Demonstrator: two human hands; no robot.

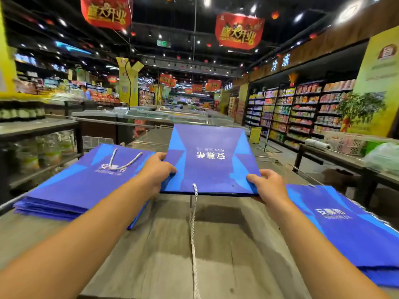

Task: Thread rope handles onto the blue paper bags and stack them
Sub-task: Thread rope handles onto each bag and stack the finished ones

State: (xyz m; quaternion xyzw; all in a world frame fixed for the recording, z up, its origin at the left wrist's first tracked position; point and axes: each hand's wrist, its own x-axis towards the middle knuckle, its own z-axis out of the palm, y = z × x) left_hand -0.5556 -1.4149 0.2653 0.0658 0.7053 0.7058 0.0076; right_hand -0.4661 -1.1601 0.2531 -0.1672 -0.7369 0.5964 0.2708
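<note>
**One rope in, bag held flat between two piles**

The person is holding a blue bag [212, 160] level above the middle of the worktop [216, 244], its near edge toward the body. The left hand [158, 169] is gripping the bag's left edge, thumb on top and fingers curled under. The right hand [266, 184] is pinching the near right corner the same way. A white rope [193, 223] is hanging from a hole near the middle of the bag's near edge and trailing down across the worktop toward the viewer.

The step in hand appears to be threading. One end of the rope is sitting in the bag while the rest is dangling loose. A small dark dot to the right of the rope may be a second hole, though it is too small to be sure. The next move probably calls for freeing one hand, picking up the loose end and feeding it through.

On the left, a pile [71, 186] is lying with a looped handle [121, 161] on its top bag, so it is likely the finished stack. On the right, another pile [345, 225] is showing no handle and is probably waiting.

The rope's loose end is running out of view at the bottom. The bag's underside and the fingers beneath it are hidden. The right pile is cut off by the frame edge.
</note>
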